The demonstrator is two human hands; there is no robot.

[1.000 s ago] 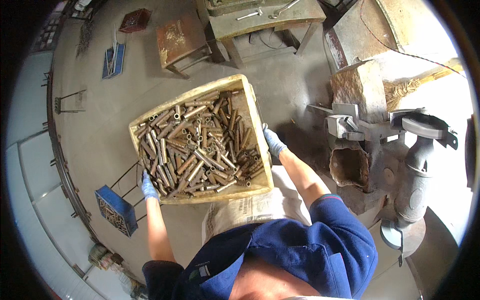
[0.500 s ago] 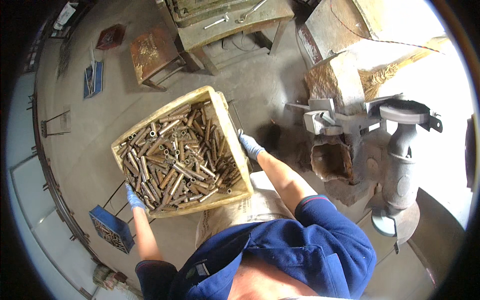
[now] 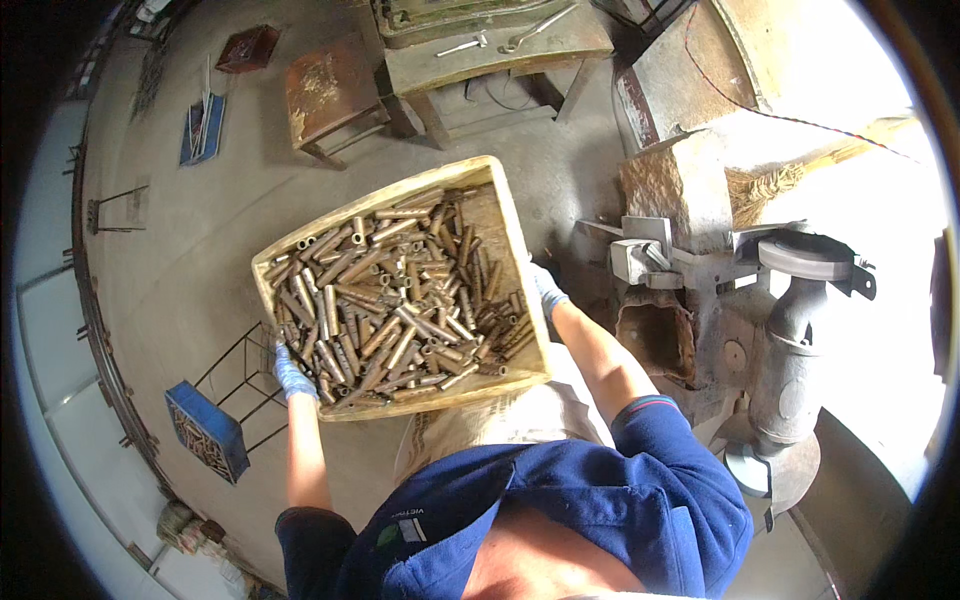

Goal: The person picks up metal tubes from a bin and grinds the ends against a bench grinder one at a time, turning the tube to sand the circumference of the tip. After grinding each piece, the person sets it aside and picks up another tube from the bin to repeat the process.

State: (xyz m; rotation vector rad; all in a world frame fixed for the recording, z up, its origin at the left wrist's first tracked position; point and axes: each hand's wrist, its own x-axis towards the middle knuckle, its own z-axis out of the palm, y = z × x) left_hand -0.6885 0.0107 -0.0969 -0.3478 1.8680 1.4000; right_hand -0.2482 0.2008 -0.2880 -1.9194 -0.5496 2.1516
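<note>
Shirt [image 3: 610, 490]: navy blue, short-sleeved, open-necked; red-striped right cuff [image 3: 646, 404], four o'clock; small green-and-pale chest emblem [image 3: 402, 533], lettered, seven o'clock. Gloves [image 3: 297, 382]: light blue; left hand [image 3: 291, 370], eight o'clock; right hand [image 3: 547, 290], three o'clock. Lower garment [image 3: 520, 417]: pale beige, five o'clock.

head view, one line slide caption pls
Left hand and right hand, both gloved, hold a yellowish bin of short metal tubes above a grey floor.

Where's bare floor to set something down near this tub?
The widest bare floor lies left of the tub, below the upper blue bin; a smaller patch lies between tub and workbench. It's crowded at right, around the stone block and pedestal machine. Metal tubes fill most of the tub.
</note>
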